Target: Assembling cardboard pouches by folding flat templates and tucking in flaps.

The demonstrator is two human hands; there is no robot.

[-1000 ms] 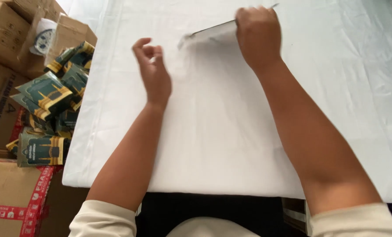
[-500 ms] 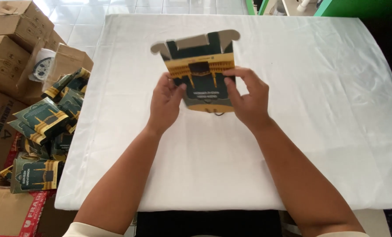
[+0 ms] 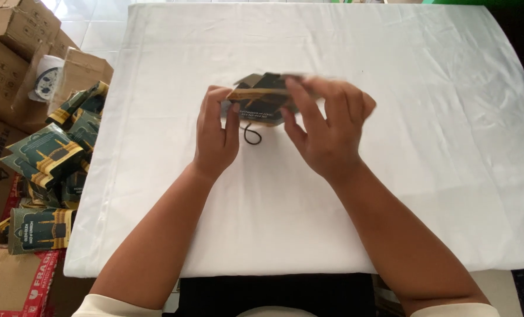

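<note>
The desk (image 3: pixel 426 117) wears smooth, matt white cloth with faint creases. The small box (image 3: pixel 262 100) looks like printed card, slightly glossy. Beside the desk stand rough brown corrugated cartons (image 3: pixel 15 35).

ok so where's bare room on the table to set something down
The white cloth is bare right of the right hand, beyond the folded carton, and along the near edge. The floor at left is crowded with cartons and boxes.

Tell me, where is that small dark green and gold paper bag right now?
In the head view the paper bag sits just above the white-covered table, near its middle, held between the left hand and right hand.
</note>
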